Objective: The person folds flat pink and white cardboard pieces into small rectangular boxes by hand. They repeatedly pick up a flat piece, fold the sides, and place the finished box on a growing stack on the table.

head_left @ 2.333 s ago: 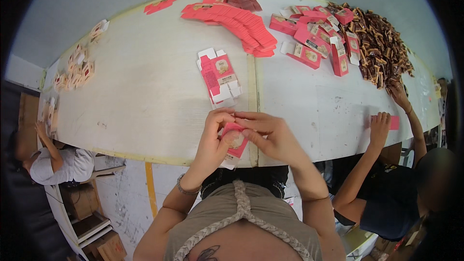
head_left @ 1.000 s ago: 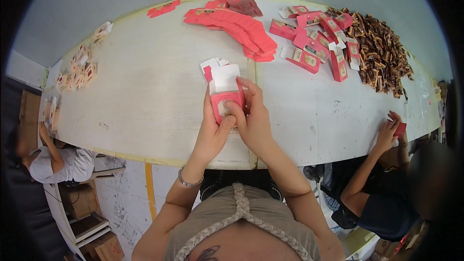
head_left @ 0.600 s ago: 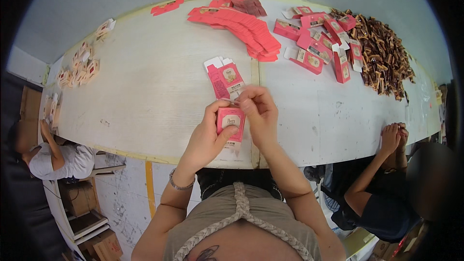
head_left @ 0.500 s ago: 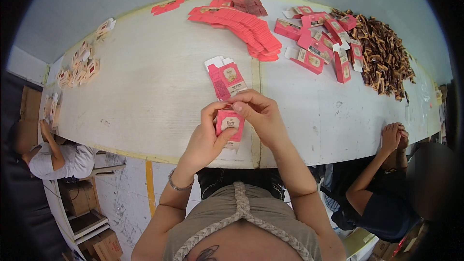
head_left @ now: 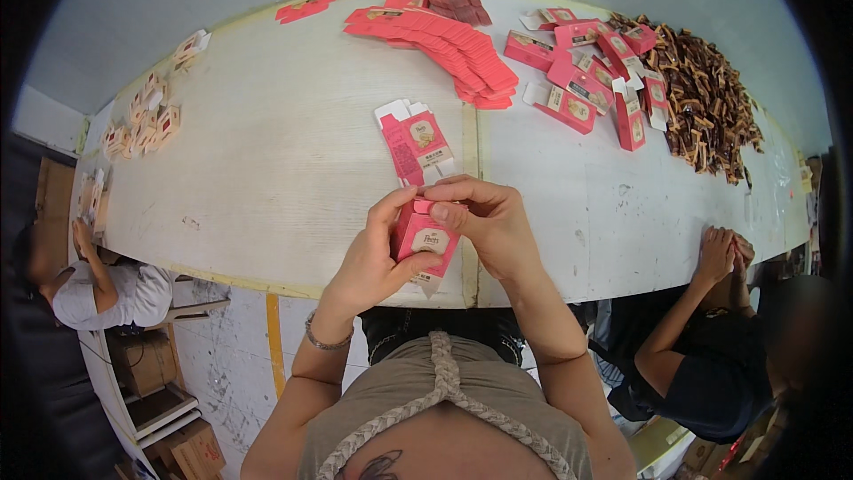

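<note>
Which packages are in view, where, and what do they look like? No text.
Held box: small red carton with a cream panel, between left hand and right hand.
Flat carton: red and white, table centre.
Flat stack: red, fanned, far side.
Box pile: red cartons, far right.

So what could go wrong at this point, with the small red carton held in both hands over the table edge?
1. The red carton is pinched between the left hand and right hand right above the table edge; a slip would likely drop it to the floor.
2. The right fingertips press on its top end, so the flap could crease or tuck in crooked.
3. Flat cartons lie just beyond the hands and could get knocked.
</note>
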Demonstrator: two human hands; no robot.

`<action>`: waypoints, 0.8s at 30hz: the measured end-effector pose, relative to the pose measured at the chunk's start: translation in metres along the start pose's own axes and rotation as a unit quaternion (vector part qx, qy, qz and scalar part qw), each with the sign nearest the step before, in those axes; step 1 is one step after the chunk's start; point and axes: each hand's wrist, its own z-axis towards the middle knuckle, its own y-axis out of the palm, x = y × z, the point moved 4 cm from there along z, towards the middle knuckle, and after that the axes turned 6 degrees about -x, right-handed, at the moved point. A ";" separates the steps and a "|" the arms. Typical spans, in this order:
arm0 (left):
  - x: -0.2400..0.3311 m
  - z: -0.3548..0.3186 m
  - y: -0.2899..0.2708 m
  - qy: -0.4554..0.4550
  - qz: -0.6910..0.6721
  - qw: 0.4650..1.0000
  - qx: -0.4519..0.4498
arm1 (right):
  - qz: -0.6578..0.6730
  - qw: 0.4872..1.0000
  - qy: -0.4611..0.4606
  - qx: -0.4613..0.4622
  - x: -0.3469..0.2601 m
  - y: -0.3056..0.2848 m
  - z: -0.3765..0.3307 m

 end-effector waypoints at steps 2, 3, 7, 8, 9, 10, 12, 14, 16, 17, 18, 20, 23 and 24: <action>-0.001 -0.001 0.000 0.005 0.023 1.000 0.003 | -0.006 1.000 -0.006 0.000 0.002 -0.001 0.000; -0.001 -0.002 0.000 0.008 0.035 0.999 0.003 | -0.014 1.000 -0.011 -0.003 0.003 -0.002 0.000; 0.001 -0.003 -0.002 -0.036 -0.067 0.997 -0.001 | -0.163 0.985 -0.052 -0.006 -0.006 0.003 -0.008; 0.002 -0.004 -0.001 -0.034 -0.086 0.996 0.003 | -0.154 0.986 -0.063 -0.016 -0.004 0.003 -0.011; 0.002 -0.005 -0.001 -0.031 -0.105 0.994 0.007 | -0.144 0.986 -0.074 -0.026 0.000 0.001 -0.013; 0.000 -0.005 0.001 -0.039 -0.108 0.993 -0.006 | -0.134 0.987 -0.084 -0.036 0.002 0.001 -0.015; -0.004 -0.007 0.005 -0.057 -0.114 0.991 -0.029 | -0.095 0.995 -0.029 -0.006 0.006 -0.005 -0.014; 0.003 -0.007 0.006 -0.067 -0.098 0.992 -0.044 | -0.065 0.998 0.023 0.014 0.006 -0.010 -0.012; 0.005 -0.008 0.006 -0.074 -0.095 0.991 -0.053 | -0.043 0.996 0.069 0.024 0.004 -0.015 -0.010; 0.005 -0.007 0.005 -0.074 -0.100 0.991 -0.055 | -0.084 0.996 0.030 -0.001 0.001 -0.014 -0.009; 0.006 -0.007 0.005 -0.075 -0.105 0.990 -0.057 | -0.125 0.992 -0.008 -0.025 -0.002 -0.013 -0.008; 0.003 -0.008 0.004 -0.056 -0.092 0.993 -0.041 | -0.160 0.985 -0.042 -0.053 -0.003 -0.011 -0.008; 0.002 -0.009 0.003 -0.058 -0.061 0.996 -0.031 | -0.129 0.990 -0.018 -0.055 -0.001 -0.010 -0.010; 0.002 -0.009 0.003 -0.064 -0.050 0.996 -0.030 | -0.110 0.993 -0.001 -0.049 -0.003 -0.008 -0.012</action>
